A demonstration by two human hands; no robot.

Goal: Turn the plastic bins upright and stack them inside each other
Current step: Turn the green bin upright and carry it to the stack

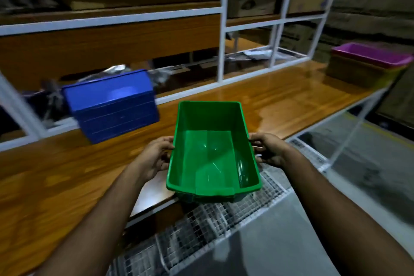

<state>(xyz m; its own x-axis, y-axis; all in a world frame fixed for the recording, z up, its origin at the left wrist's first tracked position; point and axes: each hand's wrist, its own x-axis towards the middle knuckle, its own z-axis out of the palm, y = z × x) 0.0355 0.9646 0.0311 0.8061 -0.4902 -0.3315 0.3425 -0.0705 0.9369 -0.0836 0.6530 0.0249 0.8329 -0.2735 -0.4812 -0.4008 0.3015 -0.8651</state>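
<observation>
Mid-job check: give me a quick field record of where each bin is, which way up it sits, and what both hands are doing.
held bin: green rectangular plastic bin, upright, open side up, empty, over the near edge of the wooden shelf
left hand: left hand grips the green bin's left wall
right hand: right hand grips its right wall
blue bin: blue plastic bin, upside down, far left on the shelf
stack: purple plastic bin nested on top of other bins, upright, far right; lower colours blurred

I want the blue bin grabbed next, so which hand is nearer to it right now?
The left hand. It grips the left wall of the green bin, with the blue bin up and to its left. The right hand is on the green bin's far side.
</observation>
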